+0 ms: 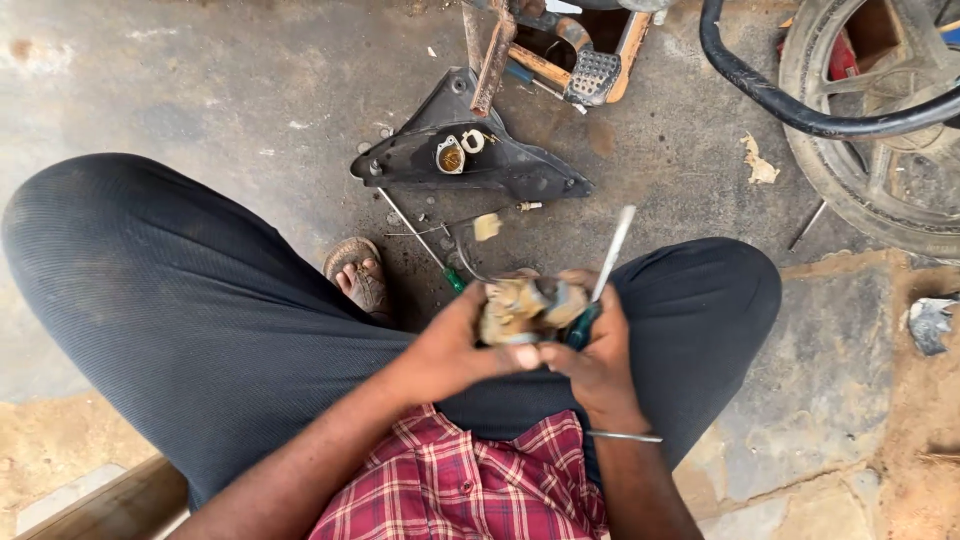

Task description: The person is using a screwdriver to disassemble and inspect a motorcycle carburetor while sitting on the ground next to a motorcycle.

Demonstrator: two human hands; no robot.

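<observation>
The left hand [455, 345] clasps a grimy metal carburettor [520, 308] lying at its three o'clock, while the right hand [590, 355] grips a screwdriver [605, 265] whose shaft points toward one o'clock.

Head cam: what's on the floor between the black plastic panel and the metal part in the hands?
Between the black panel and the metal part: a green-handled screwdriver, a thin wire, a small tan piece and a little brass fitting on concrete, head view.

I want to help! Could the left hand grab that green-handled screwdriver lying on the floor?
Probably yes. The green-handled screwdriver lies uncovered just ahead of the left hand, but that hand is gripping the small metal part.
</observation>
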